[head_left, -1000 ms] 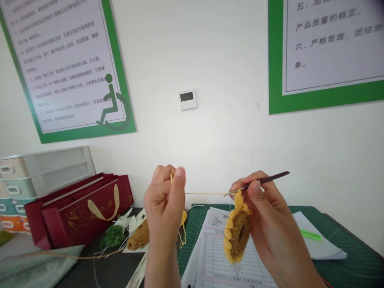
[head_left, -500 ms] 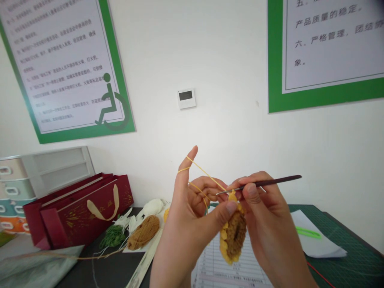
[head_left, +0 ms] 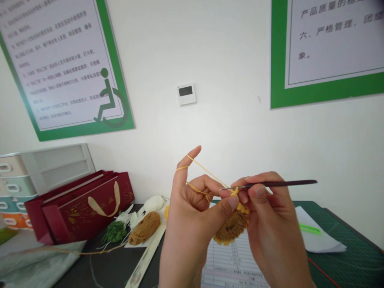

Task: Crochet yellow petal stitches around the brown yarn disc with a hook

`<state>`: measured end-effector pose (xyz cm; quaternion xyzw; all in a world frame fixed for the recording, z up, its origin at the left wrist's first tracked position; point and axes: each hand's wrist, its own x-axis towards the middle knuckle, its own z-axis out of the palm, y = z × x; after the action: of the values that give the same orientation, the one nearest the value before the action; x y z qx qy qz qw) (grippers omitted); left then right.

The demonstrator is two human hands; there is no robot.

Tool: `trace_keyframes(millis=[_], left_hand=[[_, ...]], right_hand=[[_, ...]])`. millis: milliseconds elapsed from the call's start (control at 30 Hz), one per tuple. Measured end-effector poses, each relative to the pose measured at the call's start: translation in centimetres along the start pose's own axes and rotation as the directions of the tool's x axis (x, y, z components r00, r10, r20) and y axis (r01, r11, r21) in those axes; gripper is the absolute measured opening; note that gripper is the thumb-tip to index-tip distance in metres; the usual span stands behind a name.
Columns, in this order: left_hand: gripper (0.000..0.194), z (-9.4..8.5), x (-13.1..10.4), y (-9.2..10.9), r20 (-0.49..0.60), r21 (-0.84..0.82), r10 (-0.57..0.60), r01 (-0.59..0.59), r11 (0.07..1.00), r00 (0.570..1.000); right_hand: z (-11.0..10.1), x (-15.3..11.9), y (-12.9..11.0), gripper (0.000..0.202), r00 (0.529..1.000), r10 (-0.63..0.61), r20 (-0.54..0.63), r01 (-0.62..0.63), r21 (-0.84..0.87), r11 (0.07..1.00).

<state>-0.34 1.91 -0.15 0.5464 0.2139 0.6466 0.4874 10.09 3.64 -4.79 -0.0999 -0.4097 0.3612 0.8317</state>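
Between my hands is a round crochet piece [head_left: 232, 229], brown in the middle with a yellow scalloped edge. My left hand [head_left: 192, 204] pinches its upper edge between thumb and fingers. Yellow yarn [head_left: 207, 168] wraps the raised left index finger and runs down taut to the stitches. My right hand [head_left: 270, 208] grips a crochet hook [head_left: 288, 183] with a dark handle, its metal tip pointing left at the yellow stitches on top of the piece. Part of the piece is hidden behind my left thumb.
Brown yarn [head_left: 146, 228], green yarn [head_left: 115, 232] and white yarn [head_left: 154, 204] lie left. A maroon gift bag [head_left: 81, 204] stands by drawers [head_left: 15, 188]. Printed paper [head_left: 231, 260] lies below my hands; a green cutting mat [head_left: 339, 228] with white paper [head_left: 318, 242] is at right.
The crochet piece has turned to show more of its brown face and has risen a little. The hook has shifted right and lies more level. My left index finger leans further right.
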Motion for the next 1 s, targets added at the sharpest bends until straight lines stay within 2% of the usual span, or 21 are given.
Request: trace_keyframes(millis=[567, 867, 1000], left_hand=[[0.102, -0.81, 0.3, 0.11, 0.03, -0.059, -0.055, 0.057, 0.997, 0.998], [0.109, -0.62, 0.28, 0.31, 0.008, -0.075, -0.062, 0.062, 0.995, 0.998], [0.106, -0.65, 0.28, 0.37, 0.013, -0.083, -0.06, 0.061, 0.995, 0.998]], right_hand=[[0.22, 0.04, -0.69, 0.016, 0.999, 0.044, -0.024, -0.044, 0.001, 0.999], [-0.02, 0.24, -0.89, 0.014, 0.999, 0.041, 0.003, -0.041, -0.041, 0.998], [-0.39, 0.56, -0.95, 0.012, 0.997, 0.026, 0.076, -0.023, -0.042, 0.999]])
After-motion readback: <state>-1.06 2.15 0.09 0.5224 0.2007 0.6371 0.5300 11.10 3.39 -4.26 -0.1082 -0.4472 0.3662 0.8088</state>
